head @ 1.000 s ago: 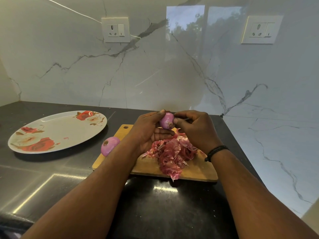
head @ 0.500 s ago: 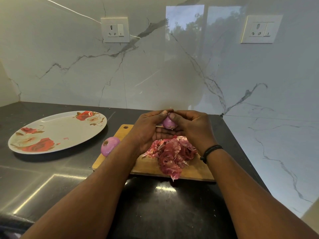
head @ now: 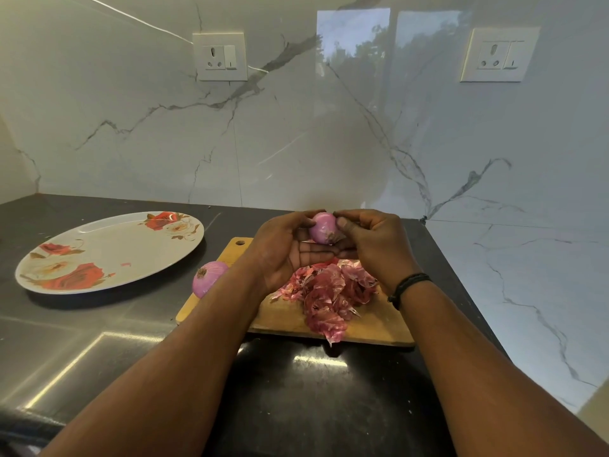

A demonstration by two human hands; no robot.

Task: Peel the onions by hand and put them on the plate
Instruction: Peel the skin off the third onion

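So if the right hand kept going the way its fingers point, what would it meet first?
The onion: the right hand already pinches it, fingers pointing left. Past it is the left hand, though depth is hard to judge.

I hold one onion (head: 323, 231) between my left hand (head: 286, 250) and my right hand (head: 374, 247), above the cutting board (head: 286, 316). The peels (head: 329, 293) lie below my hands. Another onion (head: 208, 278) sits left of my left wrist, the plate (head: 108, 252) farther left.
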